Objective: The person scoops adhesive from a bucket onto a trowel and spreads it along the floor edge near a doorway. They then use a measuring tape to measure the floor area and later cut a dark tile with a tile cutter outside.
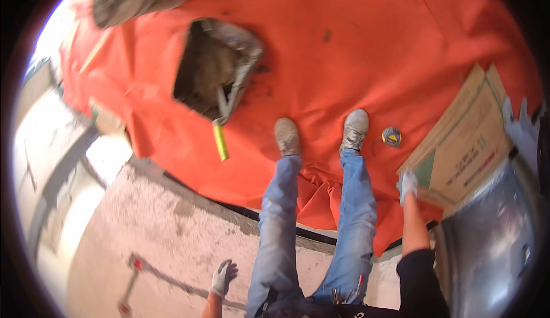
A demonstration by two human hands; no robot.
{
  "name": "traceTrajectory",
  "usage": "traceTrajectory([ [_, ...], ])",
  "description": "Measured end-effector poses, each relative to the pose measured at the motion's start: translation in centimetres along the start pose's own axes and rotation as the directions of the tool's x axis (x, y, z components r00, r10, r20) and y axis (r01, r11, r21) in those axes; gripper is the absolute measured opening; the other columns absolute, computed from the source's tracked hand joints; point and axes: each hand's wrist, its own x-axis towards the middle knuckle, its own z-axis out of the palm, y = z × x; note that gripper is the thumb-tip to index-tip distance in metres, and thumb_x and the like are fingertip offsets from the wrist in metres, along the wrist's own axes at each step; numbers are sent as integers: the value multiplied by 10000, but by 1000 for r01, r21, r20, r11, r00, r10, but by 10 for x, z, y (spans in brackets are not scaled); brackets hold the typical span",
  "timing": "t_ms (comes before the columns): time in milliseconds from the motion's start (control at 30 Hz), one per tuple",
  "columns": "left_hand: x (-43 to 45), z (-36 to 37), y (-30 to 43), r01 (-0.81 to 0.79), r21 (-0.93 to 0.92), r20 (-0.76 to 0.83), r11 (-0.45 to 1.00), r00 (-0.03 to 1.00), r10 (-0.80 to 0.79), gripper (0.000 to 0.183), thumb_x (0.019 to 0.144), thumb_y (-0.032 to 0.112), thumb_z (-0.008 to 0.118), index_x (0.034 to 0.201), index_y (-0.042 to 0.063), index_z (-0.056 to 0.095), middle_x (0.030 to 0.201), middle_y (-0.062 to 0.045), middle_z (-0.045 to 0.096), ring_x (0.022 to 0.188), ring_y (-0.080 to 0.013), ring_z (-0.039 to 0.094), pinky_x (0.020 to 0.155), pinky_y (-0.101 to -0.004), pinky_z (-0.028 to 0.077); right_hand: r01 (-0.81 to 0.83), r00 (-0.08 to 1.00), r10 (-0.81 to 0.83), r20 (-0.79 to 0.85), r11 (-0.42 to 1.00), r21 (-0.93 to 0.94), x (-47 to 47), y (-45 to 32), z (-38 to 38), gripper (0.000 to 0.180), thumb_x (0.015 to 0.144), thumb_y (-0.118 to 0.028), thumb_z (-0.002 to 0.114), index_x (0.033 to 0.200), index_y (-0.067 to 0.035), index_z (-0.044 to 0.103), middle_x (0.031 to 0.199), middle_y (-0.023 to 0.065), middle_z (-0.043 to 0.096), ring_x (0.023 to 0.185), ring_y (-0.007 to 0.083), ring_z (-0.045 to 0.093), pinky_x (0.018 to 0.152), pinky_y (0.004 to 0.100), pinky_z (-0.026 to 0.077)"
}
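My right hand point(407, 184), in a light work glove, grips the near corner of a flattened cardboard sheet point(462, 150) that bears printing and a green patch. The sheet lies tilted at the right of the red-orange tarp point(365, 56). Low in the view, my left hand point(224, 278), also gloved, hangs beside my left leg with its fingers a little apart and nothing in it. A grey and yellow tape measure point(391, 137) rests on the tarp between my right shoe and the cardboard.
An open, dirty container point(249, 71) holds a tool with a yellow-green handle point(220, 140) over its rim. A dirty bag or bucket point(129, 0) stands beyond. At right are another person's gloved hand point(522, 131) and a shiny grey panel point(490, 240). Behind me is pinkish concrete point(180, 228).
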Motion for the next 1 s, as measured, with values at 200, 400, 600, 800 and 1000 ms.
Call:
traceTrajectory([
  [200,-60,4,-69,-43,-107,148,993,987,59,402,1072,337,617,1404,111,607,1214,-96,726,1012,-216,705,843,-364,577,253,950,-103,294,806,-535,-166,86,-150,319,1082,-322,414,902,-153,616,779,30,623,573,172,612,481,366,463],
  [400,-69,11,-128,-107,-253,239,962,956,169,346,1060,340,619,1340,139,633,1118,-65,719,871,-198,679,760,-378,574,198,944,-133,303,960,-197,-321,47,-230,139,1034,-232,545,903,-204,583,691,-30,536,485,139,509,397,319,377],
  [600,-29,10,-129,-57,-555,288,830,923,257,226,1026,363,666,1093,150,633,883,-23,643,700,-155,619,617,-319,509,361,932,-318,172,809,-463,-390,-21,-242,237,992,-226,599,1184,-124,693,917,98,695,670,239,685,547,397,551],
  [800,27,-23,-124,59,-703,352,708,895,274,181,1019,341,662,1089,181,615,839,-5,593,647,-140,576,530,-300,456,550,807,-565,173,612,-568,-527,-95,-152,143,1032,-248,598,1081,-128,658,664,59,626,502,186,575,465,357,458],
  [1000,94,-119,-109,92,-800,264,593,941,211,200,1014,337,649,1141,185,624,858,-3,599,659,-147,595,551,-317,482,667,658,-693,295,354,-656,-661,-79,-25,257,997,-230,652,1211,-96,705,769,28,666,633,145,632,557,341,504],
])
